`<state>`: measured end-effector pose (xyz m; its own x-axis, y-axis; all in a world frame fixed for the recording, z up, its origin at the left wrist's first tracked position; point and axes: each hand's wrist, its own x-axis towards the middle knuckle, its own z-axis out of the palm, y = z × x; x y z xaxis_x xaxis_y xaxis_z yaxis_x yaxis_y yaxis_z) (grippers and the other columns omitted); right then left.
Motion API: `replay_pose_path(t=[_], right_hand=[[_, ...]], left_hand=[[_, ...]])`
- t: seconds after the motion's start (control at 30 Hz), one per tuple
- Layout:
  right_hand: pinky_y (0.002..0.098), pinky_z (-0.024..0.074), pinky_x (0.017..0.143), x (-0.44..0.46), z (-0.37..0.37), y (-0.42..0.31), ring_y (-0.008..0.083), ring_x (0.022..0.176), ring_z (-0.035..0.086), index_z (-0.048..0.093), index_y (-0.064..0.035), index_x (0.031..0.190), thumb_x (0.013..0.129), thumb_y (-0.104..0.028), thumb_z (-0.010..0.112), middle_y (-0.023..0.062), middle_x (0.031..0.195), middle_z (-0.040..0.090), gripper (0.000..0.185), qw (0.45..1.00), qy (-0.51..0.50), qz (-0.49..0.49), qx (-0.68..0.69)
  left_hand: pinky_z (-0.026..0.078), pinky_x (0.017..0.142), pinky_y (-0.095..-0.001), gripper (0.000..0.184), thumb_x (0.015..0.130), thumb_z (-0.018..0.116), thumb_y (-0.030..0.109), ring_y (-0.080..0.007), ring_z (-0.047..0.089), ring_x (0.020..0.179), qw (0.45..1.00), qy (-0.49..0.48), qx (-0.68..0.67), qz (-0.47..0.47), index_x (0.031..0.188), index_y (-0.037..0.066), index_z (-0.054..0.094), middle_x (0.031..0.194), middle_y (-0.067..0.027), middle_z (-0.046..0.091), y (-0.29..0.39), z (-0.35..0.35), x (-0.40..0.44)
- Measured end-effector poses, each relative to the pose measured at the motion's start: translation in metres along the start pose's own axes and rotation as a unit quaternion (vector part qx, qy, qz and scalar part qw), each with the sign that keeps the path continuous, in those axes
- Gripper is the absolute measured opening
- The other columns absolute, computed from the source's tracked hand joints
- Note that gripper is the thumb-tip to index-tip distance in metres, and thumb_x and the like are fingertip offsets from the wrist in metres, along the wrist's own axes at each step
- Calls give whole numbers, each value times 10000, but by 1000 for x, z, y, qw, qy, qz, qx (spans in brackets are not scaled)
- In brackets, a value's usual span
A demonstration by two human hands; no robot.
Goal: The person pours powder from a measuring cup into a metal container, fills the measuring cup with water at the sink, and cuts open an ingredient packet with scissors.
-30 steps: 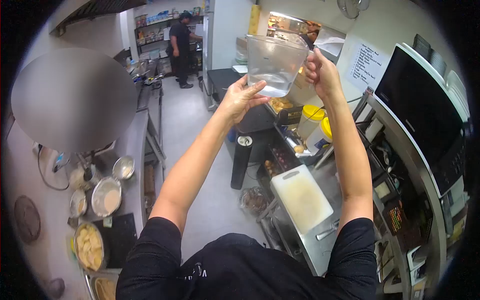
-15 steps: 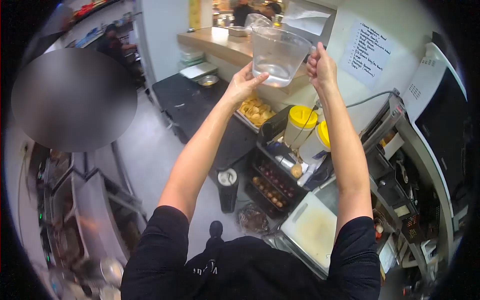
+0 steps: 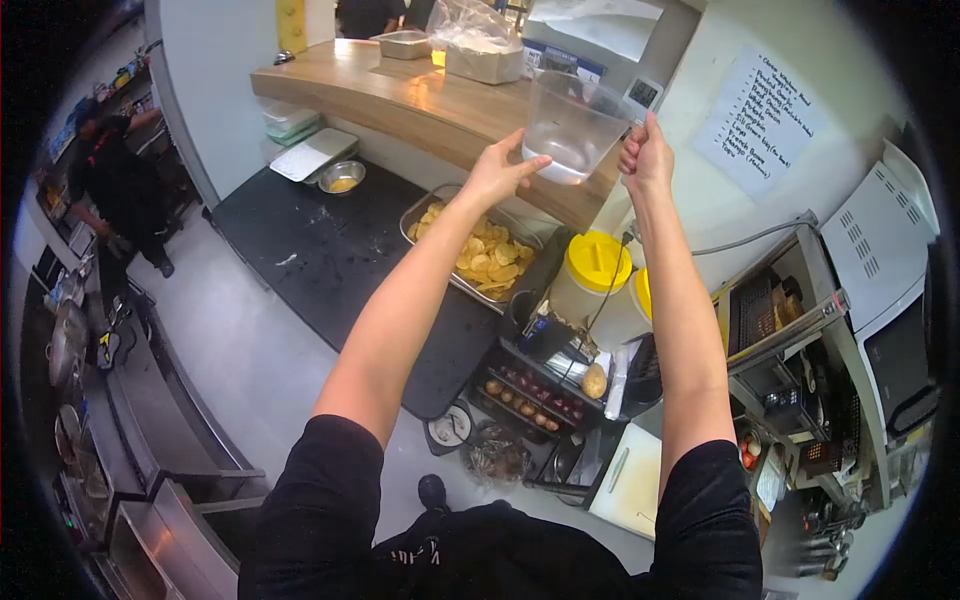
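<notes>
A clear plastic measuring jug (image 3: 575, 115) is held up in front of me, with a little clear liquid (image 3: 568, 160) in its bottom. My right hand (image 3: 647, 158) is closed around the handle on its right side, thumb pointing up. From the left, my left hand (image 3: 505, 175) grips the lower wall, its thumb across the near side. The jug is slightly tilted. Below my left forearm lies a metal tray of sliced crisps (image 3: 490, 262) on the black counter (image 3: 310, 270).
A wooden ledge (image 3: 400, 90) carries a metal pan (image 3: 403, 44) and a bagged container (image 3: 482, 60). Yellow-lidded tubs (image 3: 598, 262) stand below the jug. A cutting board (image 3: 632, 480) lies lower right. At far left, a person in dark clothes (image 3: 115, 180) stands by shelves.
My view has turned, bringing more of the black counter and ledge into sight. The jug stays in both hands, slightly lower and to the right in view. The person at left now shows more fully.
</notes>
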<state>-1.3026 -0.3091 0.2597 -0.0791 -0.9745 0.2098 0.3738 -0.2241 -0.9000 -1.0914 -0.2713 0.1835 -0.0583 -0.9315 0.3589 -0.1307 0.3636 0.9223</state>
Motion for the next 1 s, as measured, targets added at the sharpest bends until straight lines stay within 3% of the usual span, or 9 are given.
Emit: replay_pose_path(t=[0.17,0.23,0.5,0.53,0.63,0.67,0.77,0.8,1.0], right_hand=[[250,223,379,24,-9,13,101,385,314,442,-99,670,899,-412,480,-13,490,368,390,999,25,-7,-20],[252,230,384,36,-12,15,101,390,318,444,-97,673,901,-412,478,-11,493,367,390,999,29,-16,-27],[291,322,441,62,-26,23,149,460,406,471,-55,695,932,-395,433,22,546,419,416,998,21,-48,-38],[315,401,517,63,-28,22,178,533,471,511,-21,763,935,-430,401,44,594,463,457,994,27,-54,-96],[336,453,622,61,-37,27,206,609,528,554,23,882,938,-475,338,72,662,530,546,993,6,-40,-110],[343,473,723,62,-44,30,234,738,594,575,18,938,932,-530,285,115,778,606,620,989,-6,-37,-140],[362,462,770,52,-55,38,240,823,605,572,37,981,933,-526,280,139,852,626,636,985,32,-50,-160],[378,447,818,49,-59,42,254,902,596,556,46,1020,931,-525,288,164,915,625,637,988,34,-43,-147],[378,405,887,20,-70,50,288,1008,531,479,87,1152,913,-547,313,213,1053,565,698,992,38,-26,-118]], left_hand=[[447,439,-246,811,772,708,321,-137,596,568,999,-41,-27,11,1381,-3,282,1305,-178,468,-14,4,24],[447,421,-259,741,754,720,312,-146,608,524,1000,11,-9,23,1330,-1,375,951,-170,637,-19,10,31],[476,422,-267,691,763,707,350,-165,645,552,1000,28,-1,10,1302,26,421,857,-156,662,-37,23,43],[489,458,-278,692,762,701,373,-172,648,558,999,29,16,7,1298,31,428,875,-162,661,-39,25,45],[511,548,-300,711,761,682,431,-188,655,571,997,40,60,16,1296,33,436,912,-177,657,-46,29,46],[518,602,-311,729,761,668,466,-196,658,577,994,50,91,31,1297,30,435,932,-187,653,-48,29,46],[514,681,-317,793,755,633,540,-208,659,584,993,57,98,27,1304,6,422,968,-198,646,-54,29,51],[514,681,-317,793,755,633,540,-208,659,584,993,59,97,26,1304,6,422,968,-198,646,-56,29,51],[514,681,-313,842,747,609,584,-208,661,588,994,35,100,1,1303,-17,414,922,-191,657,-42,27,44]])
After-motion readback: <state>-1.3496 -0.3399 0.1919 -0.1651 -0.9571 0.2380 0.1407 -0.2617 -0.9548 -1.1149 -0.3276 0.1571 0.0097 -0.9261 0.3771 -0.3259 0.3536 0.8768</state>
